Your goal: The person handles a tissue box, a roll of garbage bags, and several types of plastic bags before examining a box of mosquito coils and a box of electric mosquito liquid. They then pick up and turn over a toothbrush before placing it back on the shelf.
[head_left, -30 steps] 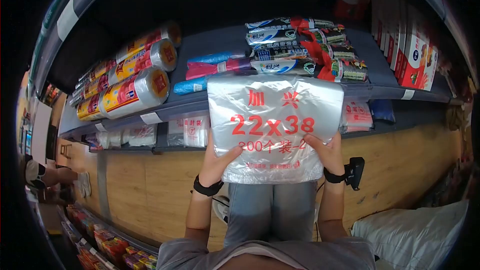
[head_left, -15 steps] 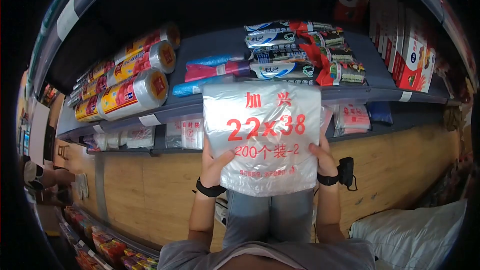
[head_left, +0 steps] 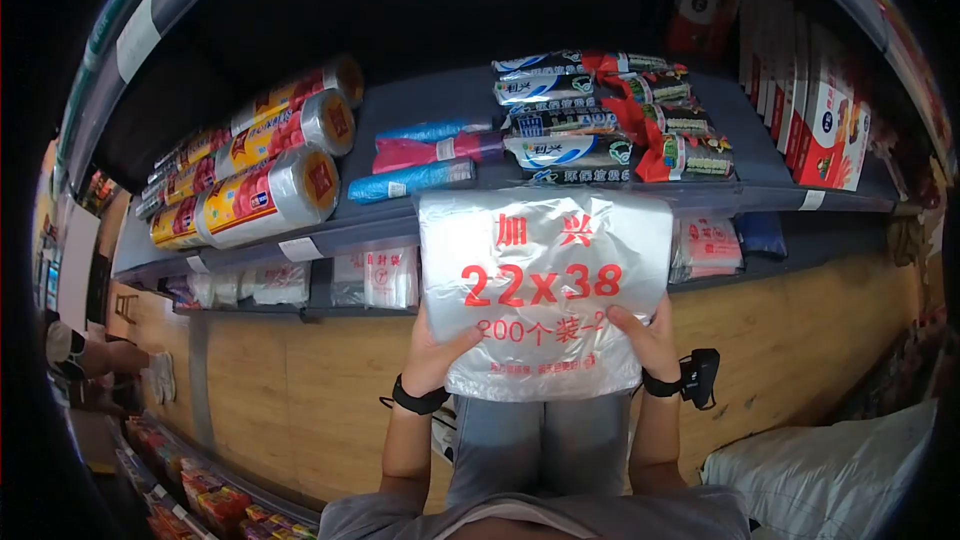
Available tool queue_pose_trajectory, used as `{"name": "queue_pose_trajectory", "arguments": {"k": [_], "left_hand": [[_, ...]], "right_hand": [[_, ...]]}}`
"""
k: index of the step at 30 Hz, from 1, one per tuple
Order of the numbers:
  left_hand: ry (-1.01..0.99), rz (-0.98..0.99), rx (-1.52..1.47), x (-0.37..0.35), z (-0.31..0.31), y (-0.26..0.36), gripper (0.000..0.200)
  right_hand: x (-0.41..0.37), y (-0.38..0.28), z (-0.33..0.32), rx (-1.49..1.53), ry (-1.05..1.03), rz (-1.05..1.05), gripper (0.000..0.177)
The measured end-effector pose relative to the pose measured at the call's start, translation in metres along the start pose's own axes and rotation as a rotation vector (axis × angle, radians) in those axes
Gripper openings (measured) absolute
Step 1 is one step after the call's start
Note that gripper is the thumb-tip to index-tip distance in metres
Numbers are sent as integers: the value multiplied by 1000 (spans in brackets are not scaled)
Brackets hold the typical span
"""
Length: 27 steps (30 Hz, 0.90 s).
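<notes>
A flat pack of plastic bags point(head_left: 545, 260), whitish with red print reading "22x38", is held in front of the shelf. My left hand point(head_left: 437, 345) grips its left edge, thumb over the front and fingers hidden behind. On the other edge my right hand point(head_left: 645, 335) is closed the same way, its thumb pressing near the red print. The pack faces me, its top tilted toward the shelf and its lower edge above my legs. Dark bands circle both wrists, and a black device point(head_left: 699, 380) sits by the right one.
The grey shelf point(head_left: 400, 230) bears yellow-labelled rolls point(head_left: 270, 195), blue rolls point(head_left: 415, 182), a pink roll point(head_left: 430, 151) and black bag rolls point(head_left: 570, 152). Red-white boxes point(head_left: 830, 135) stand right. Packets point(head_left: 390, 280) lie below. A large white sack point(head_left: 810, 470) rests lower right; another person's leg point(head_left: 110, 360) shows left.
The pack has moved lower and slightly right in view, and both hands moved with it. More of the blue roll behind it now shows. The grip stays on both edges.
</notes>
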<state>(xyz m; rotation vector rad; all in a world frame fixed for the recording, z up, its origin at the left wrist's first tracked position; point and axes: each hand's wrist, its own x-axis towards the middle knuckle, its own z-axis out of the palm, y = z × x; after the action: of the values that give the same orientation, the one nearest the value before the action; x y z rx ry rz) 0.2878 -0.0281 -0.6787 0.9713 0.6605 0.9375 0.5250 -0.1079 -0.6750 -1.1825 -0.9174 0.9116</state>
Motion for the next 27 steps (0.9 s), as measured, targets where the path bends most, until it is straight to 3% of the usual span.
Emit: {"name": "queue_pose_trajectory", "arguments": {"k": [7,9,11,13,15,17,19,20,22,25,27], "left_hand": [[130,183,47,-14,16,9,56],[174,246,17,-25,18,8,56],[307,356,224,-35,19,6,56],[399,343,347,-41,33,2,57],[347,515,951,-50,33,-25,59],[12,192,107,-58,49,-39,64],[-416,492,628,-50,58,-10,71],[-417,490,625,-45,70,1,71],[-739,548,650,-35,93,14,78],[-858,381,519,-27,95,14,84],[-855,370,528,-25,94,17,86]], "right_hand": [[7,-16,2,-9,-66,-17,60],[9,-19,7,-248,-63,-233,73],[-1,-30,13,-420,-38,-246,82],[-16,-36,26,-601,-167,-473,86],[-29,-52,48,-578,-223,-451,87],[-37,-55,58,-554,-277,-422,87],[-41,-52,61,-187,-120,-342,87],[-38,-38,47,-313,-507,-151,75],[-48,-20,40,140,-286,30,73],[-55,3,14,636,-128,218,68],[-53,12,3,853,-82,261,66]]}}
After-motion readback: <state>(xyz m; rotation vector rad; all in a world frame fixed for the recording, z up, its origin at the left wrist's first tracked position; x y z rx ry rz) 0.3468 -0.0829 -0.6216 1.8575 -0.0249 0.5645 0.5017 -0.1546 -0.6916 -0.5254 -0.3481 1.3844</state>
